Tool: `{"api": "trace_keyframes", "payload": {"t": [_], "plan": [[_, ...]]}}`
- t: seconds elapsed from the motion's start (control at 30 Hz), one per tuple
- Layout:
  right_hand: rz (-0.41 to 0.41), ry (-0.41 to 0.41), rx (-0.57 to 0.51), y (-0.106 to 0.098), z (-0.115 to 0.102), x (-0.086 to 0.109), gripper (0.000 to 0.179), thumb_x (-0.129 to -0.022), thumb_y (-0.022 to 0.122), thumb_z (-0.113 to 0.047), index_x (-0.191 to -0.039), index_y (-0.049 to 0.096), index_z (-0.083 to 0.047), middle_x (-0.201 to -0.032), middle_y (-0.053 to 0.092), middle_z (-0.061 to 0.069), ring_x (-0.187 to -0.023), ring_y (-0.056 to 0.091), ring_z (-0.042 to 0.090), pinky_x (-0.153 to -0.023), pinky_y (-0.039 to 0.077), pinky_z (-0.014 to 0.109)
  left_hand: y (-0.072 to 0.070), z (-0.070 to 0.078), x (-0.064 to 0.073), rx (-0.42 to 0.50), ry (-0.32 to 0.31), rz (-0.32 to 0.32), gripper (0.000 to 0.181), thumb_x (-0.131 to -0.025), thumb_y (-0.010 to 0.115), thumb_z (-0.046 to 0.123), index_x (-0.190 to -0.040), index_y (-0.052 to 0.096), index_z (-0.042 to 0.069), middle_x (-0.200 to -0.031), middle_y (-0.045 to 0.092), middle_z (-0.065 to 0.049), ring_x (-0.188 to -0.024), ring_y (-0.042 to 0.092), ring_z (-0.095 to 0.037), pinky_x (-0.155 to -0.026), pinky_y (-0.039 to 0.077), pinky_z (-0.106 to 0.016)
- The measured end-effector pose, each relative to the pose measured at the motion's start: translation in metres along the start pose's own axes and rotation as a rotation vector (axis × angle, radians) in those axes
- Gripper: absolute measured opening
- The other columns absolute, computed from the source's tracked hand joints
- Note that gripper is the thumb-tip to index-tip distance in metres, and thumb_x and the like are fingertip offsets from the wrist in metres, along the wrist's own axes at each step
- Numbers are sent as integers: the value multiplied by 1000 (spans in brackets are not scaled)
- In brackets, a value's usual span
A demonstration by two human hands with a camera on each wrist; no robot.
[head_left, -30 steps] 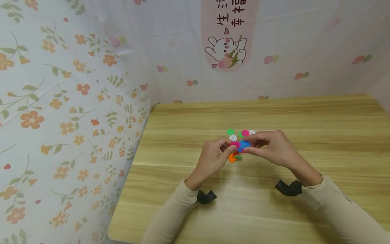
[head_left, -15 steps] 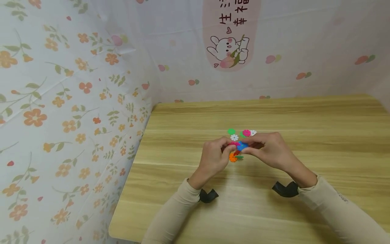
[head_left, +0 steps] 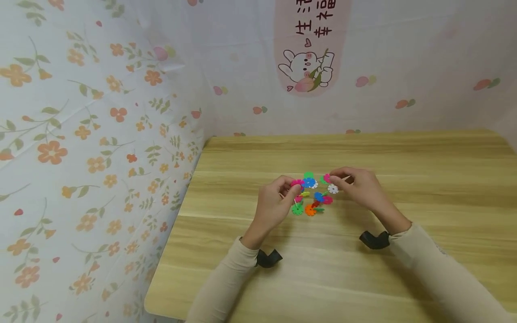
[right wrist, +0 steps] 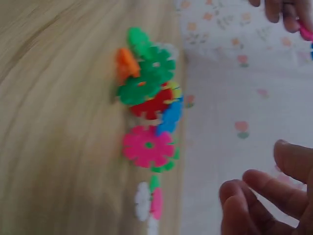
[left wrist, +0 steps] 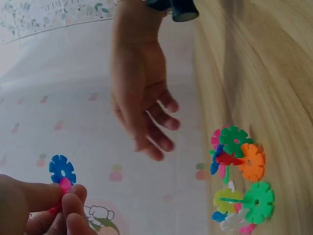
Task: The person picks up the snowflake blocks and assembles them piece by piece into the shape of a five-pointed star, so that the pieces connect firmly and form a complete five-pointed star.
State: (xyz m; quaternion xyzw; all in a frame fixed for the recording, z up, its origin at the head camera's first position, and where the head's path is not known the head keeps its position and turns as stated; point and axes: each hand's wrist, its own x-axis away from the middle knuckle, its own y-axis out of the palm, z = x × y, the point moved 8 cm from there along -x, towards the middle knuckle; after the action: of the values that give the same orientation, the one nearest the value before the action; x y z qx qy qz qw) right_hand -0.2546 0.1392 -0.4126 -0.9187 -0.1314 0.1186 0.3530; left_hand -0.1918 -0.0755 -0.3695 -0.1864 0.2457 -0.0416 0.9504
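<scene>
My left hand [head_left: 273,204] pinches a pink snowflake disc [left wrist: 64,184] between thumb and fingers, raised above the table. A blue snowflake disc [left wrist: 62,169] is joined to it and sticks out past the fingertips. My right hand [head_left: 358,187] is apart from it, fingers loosely bent and holding nothing. In the head view its fingertips appear close to a pink disc [head_left: 327,178] and a white disc [head_left: 333,189]; the right wrist view shows a gap between hand and discs. Beneath the hands lie joined discs, among them an orange one [head_left: 310,210] and a green one [head_left: 297,209].
The wooden table [head_left: 323,278] carries the discs near its middle. A patterned cloth [head_left: 242,80] hangs behind it and another flowered cloth [head_left: 101,148] at the left. Black curved pieces [head_left: 269,259] sit at both wrists.
Both hands were together at the pink and blue discs. Now they are parted: my right hand has let go and moved right, while my left has moved slightly left with the joined discs.
</scene>
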Motion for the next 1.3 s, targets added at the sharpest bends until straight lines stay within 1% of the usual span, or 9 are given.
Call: {"api": "trace_keyframes", "payload": {"t": [0.1, 0.2, 0.33, 0.53, 0.73, 0.87, 1.0, 1.17, 1.3], "plan": [[-78, 28, 72, 17, 15, -4, 43, -99, 61, -45, -122, 70, -9, -107, 72, 10, -88, 69, 27, -68, 54, 41, 2, -1, 1, -6, 0, -15, 11, -97, 68, 14, -97, 68, 2, -78, 70, -3, -59, 63, -19, -47, 49, -24], [-131, 24, 120, 31, 21, -6, 43, -97, 65, -41, -122, 70, -7, -113, 70, 12, -88, 67, 26, -71, 54, 41, 3, 0, 0, -26, 4, -22, 11, -97, 67, 14, -97, 68, 3, -80, 70, -4, -61, 62, -11, -50, 51, -23], [-194, 10, 152, 45, 22, -6, 43, -94, 71, -37, -122, 70, -5, -110, 70, 12, -82, 63, 21, -66, 51, 36, 4, 0, 0, -41, -6, -29, 11, -97, 67, 14, -98, 68, 3, -81, 71, -6, -63, 61, -7, -53, 52, -23], [-239, -41, 165, 56, 21, -3, 39, -90, 76, -35, -118, 72, -8, -105, 70, 5, -77, 57, 17, -66, 48, 33, 5, 0, 0, -43, -7, -35, 10, -97, 67, 13, -97, 68, 4, -81, 71, -4, -65, 62, -9, -53, 53, -24], [-182, -26, 139, 48, 26, -8, 35, -94, 72, -34, -116, 73, -7, -103, 69, 8, -78, 60, 20, -65, 50, 35, 4, -1, 0, -47, -4, -34, 12, -98, 67, 17, -97, 68, 5, -82, 71, -7, -65, 62, -9, -52, 51, -23], [-118, -8, 191, 39, 35, -11, 25, -97, 67, -25, -111, 72, -4, -96, 68, 9, -83, 61, 24, -69, 50, 41, 4, -1, 0, -51, -3, -33, 13, -98, 67, 17, -97, 68, 4, -82, 71, -8, -65, 62, -10, -52, 51, -23], [-125, 6, 242, 38, 44, -10, 21, -94, 69, -19, -107, 69, -2, -93, 65, 10, -86, 60, 28, -71, 49, 45, 5, -2, 1, -48, -5, -36, 13, -98, 67, 17, -97, 68, 4, -82, 71, -7, -65, 62, -9, -54, 52, -23], [-114, 21, 279, 39, 47, -9, 34, -90, 75, -19, -113, 60, 2, -96, 61, 14, -85, 58, 30, -71, 48, 47, 5, -1, 0, -42, -6, -40, 14, -98, 66, 18, -98, 68, 4, -82, 71, -8, -65, 62, -8, -52, 51, -23], [-97, 53, 302, 38, 51, -11, 38, -88, 76, -22, -111, 61, 5, -94, 59, 15, -82, 55, 29, -70, 47, 45, 5, -1, 1, -40, -4, -40, 14, -98, 66, 17, -99, 68, 3, -83, 71, -8, -65, 62, -10, -52, 51, -24]]}}
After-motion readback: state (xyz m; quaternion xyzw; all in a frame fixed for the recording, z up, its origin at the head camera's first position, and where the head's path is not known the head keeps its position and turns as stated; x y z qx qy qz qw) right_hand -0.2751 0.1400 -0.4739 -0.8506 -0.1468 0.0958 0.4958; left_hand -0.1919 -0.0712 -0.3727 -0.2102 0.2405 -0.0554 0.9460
